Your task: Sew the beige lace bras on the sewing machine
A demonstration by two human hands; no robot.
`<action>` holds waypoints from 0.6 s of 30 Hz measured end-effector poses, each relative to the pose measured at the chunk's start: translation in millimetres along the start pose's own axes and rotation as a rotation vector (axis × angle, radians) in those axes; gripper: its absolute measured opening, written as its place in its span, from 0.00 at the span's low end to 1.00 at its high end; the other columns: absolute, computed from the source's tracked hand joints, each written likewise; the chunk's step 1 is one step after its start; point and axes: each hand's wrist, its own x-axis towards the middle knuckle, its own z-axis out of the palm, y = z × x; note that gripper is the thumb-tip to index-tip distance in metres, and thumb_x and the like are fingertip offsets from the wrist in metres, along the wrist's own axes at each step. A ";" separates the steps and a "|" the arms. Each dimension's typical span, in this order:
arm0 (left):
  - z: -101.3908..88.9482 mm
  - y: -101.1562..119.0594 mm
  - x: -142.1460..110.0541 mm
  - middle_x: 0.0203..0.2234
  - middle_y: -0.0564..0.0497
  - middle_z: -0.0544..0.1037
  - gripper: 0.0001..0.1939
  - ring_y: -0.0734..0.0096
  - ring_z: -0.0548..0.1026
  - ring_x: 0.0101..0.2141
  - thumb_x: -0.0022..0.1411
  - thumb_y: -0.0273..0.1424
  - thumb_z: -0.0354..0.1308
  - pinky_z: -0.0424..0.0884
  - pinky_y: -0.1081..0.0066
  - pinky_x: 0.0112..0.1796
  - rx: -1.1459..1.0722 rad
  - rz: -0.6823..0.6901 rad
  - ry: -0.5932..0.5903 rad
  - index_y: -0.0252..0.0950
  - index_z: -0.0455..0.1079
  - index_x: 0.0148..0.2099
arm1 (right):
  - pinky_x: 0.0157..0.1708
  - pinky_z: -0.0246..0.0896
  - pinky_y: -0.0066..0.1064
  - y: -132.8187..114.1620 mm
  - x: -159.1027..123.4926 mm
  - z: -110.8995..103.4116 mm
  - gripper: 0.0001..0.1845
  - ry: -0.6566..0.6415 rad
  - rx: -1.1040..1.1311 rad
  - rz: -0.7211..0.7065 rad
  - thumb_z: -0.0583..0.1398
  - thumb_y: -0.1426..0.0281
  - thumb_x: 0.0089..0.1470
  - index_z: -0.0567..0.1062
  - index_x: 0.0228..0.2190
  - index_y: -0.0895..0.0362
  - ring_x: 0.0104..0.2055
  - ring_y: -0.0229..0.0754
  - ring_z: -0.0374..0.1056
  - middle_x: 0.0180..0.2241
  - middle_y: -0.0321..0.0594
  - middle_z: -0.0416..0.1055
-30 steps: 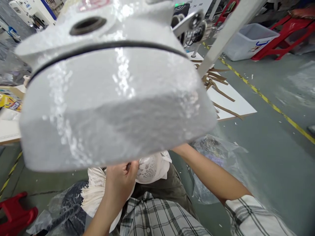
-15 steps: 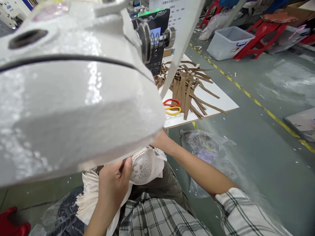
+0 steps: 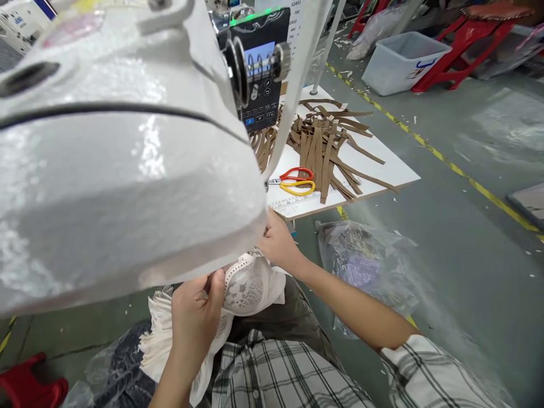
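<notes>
A white lace bra [image 3: 249, 289] with a scalloped edge lies over my lap, below the large white head of a sewing machine [image 3: 127, 215]. My left hand [image 3: 198, 309] pinches the bra's lace edge between thumb and fingers, close under the machine. My right hand [image 3: 281, 242] is closed at the far end of the bra, with its fingertips partly hidden by the machine head. More gathered white fabric [image 3: 159, 334] hangs to the left of my left wrist. The needle area is hidden behind the machine.
Brown strips [image 3: 318, 147], scissors with red and yellow handles [image 3: 297, 181] and a ruler lie on the white table [image 3: 382, 170]. A control panel [image 3: 259, 73] stands behind the machine. Plastic bags [image 3: 361, 260] lie on the floor; a clear bin [image 3: 403, 62] and red stool [image 3: 467, 45] stand farther off.
The view has shifted, so the machine sits further left and more of my right hand and the scissors shows. My left hand keeps its pinch on the bra.
</notes>
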 end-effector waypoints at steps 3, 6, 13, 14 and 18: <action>-0.4 -1.6 0.2 0.32 0.49 0.83 0.13 0.65 0.80 0.33 0.66 0.36 0.54 0.71 0.74 0.29 0.001 -0.009 0.023 0.40 0.79 0.45 | 0.36 0.63 0.31 3.8 -11.3 0.2 0.10 -0.041 0.105 0.078 0.60 0.61 0.58 0.69 0.37 0.53 0.33 0.37 0.63 0.37 0.37 0.68; 0.1 -3.5 -0.5 0.32 0.49 0.83 0.13 0.66 0.80 0.32 0.66 0.36 0.54 0.71 0.73 0.28 -0.004 -0.024 0.037 0.39 0.78 0.45 | 0.37 0.64 0.31 6.9 -20.7 0.9 0.12 -0.074 0.184 0.114 0.62 0.59 0.56 0.68 0.37 0.53 0.34 0.38 0.64 0.36 0.37 0.67; 3.6 -10.5 -2.0 0.29 0.49 0.81 0.14 0.68 0.77 0.27 0.66 0.39 0.53 0.67 0.73 0.25 -0.024 -0.093 0.093 0.37 0.76 0.37 | 0.38 0.62 0.30 -1.3 -33.2 -0.5 0.10 -0.112 0.191 0.106 0.62 0.63 0.56 0.68 0.36 0.53 0.36 0.37 0.64 0.35 0.36 0.65; 4.0 -11.5 -1.8 0.28 0.49 0.80 0.14 0.68 0.77 0.27 0.66 0.39 0.53 0.67 0.73 0.25 -0.019 -0.103 0.099 0.37 0.75 0.35 | 0.38 0.61 0.30 -2.3 -34.4 -0.6 0.10 -0.109 0.184 0.099 0.62 0.63 0.56 0.68 0.36 0.54 0.36 0.37 0.64 0.35 0.35 0.65; 5.1 -13.8 -0.8 0.28 0.48 0.79 0.16 0.64 0.78 0.33 0.66 0.41 0.53 0.66 0.72 0.26 -0.006 -0.125 0.099 0.38 0.70 0.30 | 0.39 0.61 0.30 -3.8 -38.8 -0.7 0.10 -0.110 0.155 0.087 0.63 0.63 0.55 0.67 0.35 0.53 0.36 0.37 0.64 0.34 0.35 0.64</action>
